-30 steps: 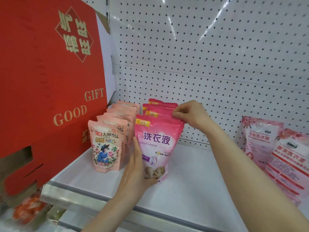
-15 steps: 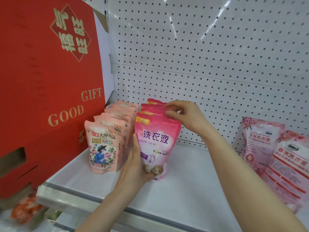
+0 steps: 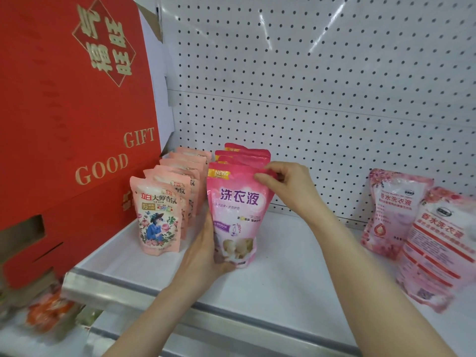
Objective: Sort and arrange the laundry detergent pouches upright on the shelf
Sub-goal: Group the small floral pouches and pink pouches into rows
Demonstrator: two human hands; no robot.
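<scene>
A bright pink detergent pouch (image 3: 238, 202) stands upright at the front of a row of the same pink pouches (image 3: 243, 157) on the white shelf (image 3: 296, 274). My left hand (image 3: 206, 249) cups its lower left side and bottom. My right hand (image 3: 286, 181) pinches its top right corner. To the left runs a row of pale peach pouches (image 3: 161, 215), all upright. At the right, two light pink floral pouches (image 3: 394, 212) (image 3: 443, 248) lean back against the pegboard.
A large red gift box (image 3: 74, 119) fills the left side beside the peach row. White pegboard (image 3: 322, 86) backs the shelf. The shelf's metal front rail (image 3: 128, 287) runs across below my arms. Blurred orange packs (image 3: 49, 313) lie on a lower level at the left.
My right hand slid forward from the rear pouches' tops to the front pouch's top corner. My left hand stays on the front pouch's lower side.
</scene>
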